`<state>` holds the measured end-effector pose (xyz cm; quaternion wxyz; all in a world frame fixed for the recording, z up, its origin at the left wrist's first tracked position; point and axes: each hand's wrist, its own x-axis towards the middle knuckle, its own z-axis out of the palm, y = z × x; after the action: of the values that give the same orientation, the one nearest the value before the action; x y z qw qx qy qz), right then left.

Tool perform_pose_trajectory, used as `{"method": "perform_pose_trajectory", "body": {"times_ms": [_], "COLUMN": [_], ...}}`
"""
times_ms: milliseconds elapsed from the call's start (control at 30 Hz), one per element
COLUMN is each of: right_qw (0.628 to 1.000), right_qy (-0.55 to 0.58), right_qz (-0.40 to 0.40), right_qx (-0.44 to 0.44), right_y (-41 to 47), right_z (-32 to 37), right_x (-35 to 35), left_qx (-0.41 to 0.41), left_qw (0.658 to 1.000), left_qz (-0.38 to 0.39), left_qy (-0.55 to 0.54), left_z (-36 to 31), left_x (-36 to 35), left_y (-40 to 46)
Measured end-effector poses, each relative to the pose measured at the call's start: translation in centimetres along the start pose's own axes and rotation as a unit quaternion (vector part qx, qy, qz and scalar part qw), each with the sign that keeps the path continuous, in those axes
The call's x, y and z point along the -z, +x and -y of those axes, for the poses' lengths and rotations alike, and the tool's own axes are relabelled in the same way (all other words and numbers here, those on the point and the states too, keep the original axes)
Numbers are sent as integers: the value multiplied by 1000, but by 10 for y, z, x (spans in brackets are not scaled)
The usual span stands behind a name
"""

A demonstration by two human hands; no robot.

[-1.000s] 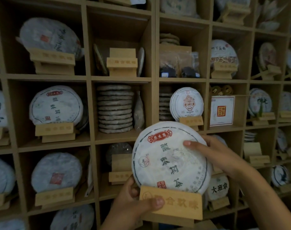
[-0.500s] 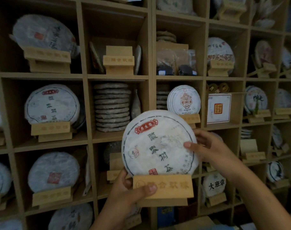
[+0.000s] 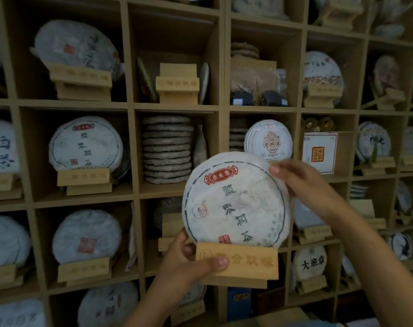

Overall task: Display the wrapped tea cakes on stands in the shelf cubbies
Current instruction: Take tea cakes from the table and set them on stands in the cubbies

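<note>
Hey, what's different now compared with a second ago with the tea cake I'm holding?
The right hand slid from the middle of the tea cake up to its upper right edge. Cake and wooden stand were lifted a little higher in front of the shelf. The left hand still grips the stand, and the cake still sits in it.
</note>
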<state>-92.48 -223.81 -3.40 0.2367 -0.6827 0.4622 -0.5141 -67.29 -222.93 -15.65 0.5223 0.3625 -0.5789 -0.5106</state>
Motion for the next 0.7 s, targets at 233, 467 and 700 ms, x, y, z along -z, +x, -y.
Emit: {"method": "perform_pose_trajectory", "body": {"times_ms": [233, 467, 700], "right_qw": [965, 948, 927], "right_qy": [170, 188, 208], "right_qz": [190, 247, 298], "right_qx": [-68, -66, -96], "right_y": [34, 36, 37], "right_z": [17, 16, 14], "right_x": [-19, -24, -17], "left_qx": [-3, -2, 7], "left_qw": [1000, 1000, 1000], "left_qz": [-1, -5, -3], "left_qy": [-21, -20, -3], "left_z": [-6, -8, -4], "left_x": [-6, 0, -2], "left_y": [-2, -9, -11]}}
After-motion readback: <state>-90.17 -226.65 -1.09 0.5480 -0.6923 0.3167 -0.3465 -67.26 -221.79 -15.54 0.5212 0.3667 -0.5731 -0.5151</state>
